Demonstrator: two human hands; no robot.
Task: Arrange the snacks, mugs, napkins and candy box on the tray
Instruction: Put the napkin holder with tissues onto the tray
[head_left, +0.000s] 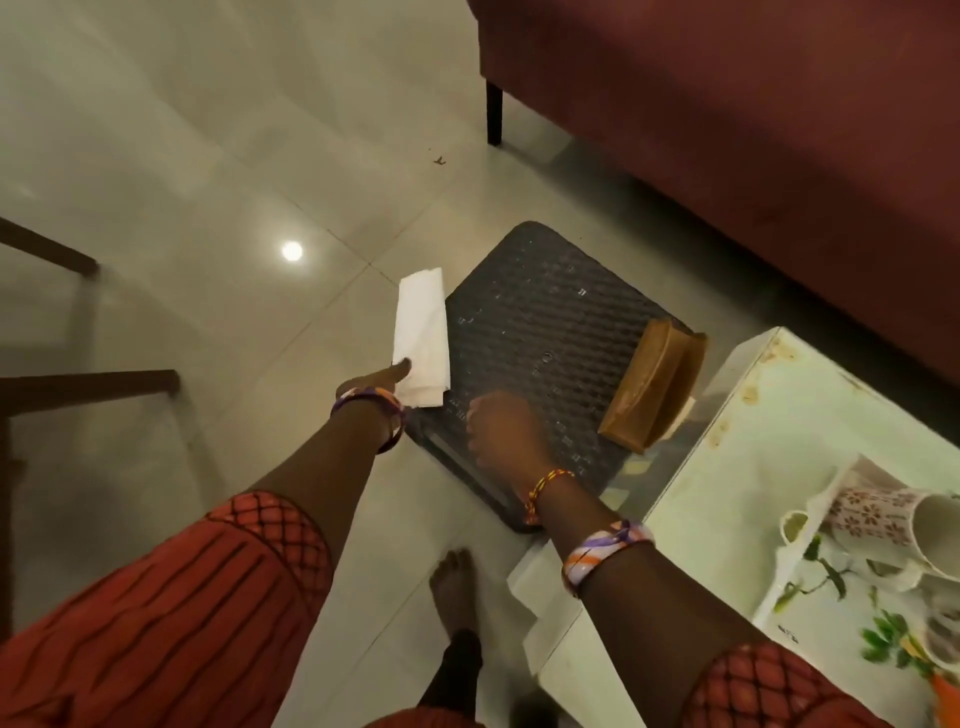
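At frame centre, pinched a folded white napkin (422, 338) in the left hand (387, 382), gripped the dark tray (545, 312) edge with the right hand (501, 431), presumably to steady it

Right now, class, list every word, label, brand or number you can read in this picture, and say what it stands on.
None can be read.
Tray: a tiny dark mark near its edge, too small and blurred to read.
Mug: only a flower pattern, no text.
Napkin, brown holder and dark mat: no lettering visible.
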